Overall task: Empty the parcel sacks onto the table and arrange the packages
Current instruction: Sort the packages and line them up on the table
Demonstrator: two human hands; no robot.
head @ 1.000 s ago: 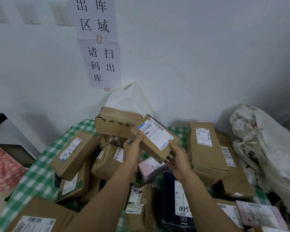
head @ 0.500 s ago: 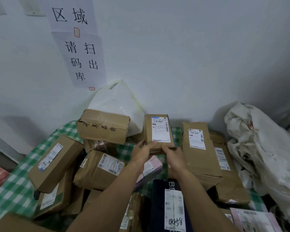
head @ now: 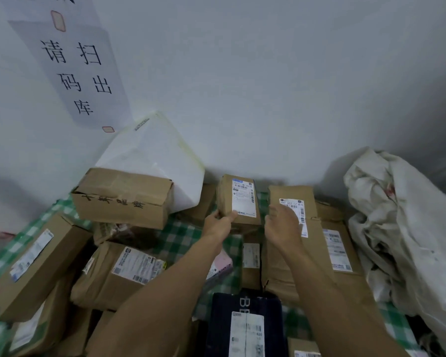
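The left hand [head: 218, 224] grips the lower left corner of a small brown box [head: 238, 199], which stands on end at the far side of the bench [head: 175, 240], close to the wall. The right hand [head: 283, 222] hovers just right of it, fingers loose and holding nothing, in front of a taller box [head: 290, 193]. A large carton [head: 124, 199] and a white bag [head: 152, 161] crowd the small box's left; a crumpled sack [head: 402, 228] lies heaped at the right. Nearer, a dark blue parcel [head: 245, 305], a pink parcel [head: 222, 264] and a labelled brown package [head: 119, 276] cover the green checked cloth
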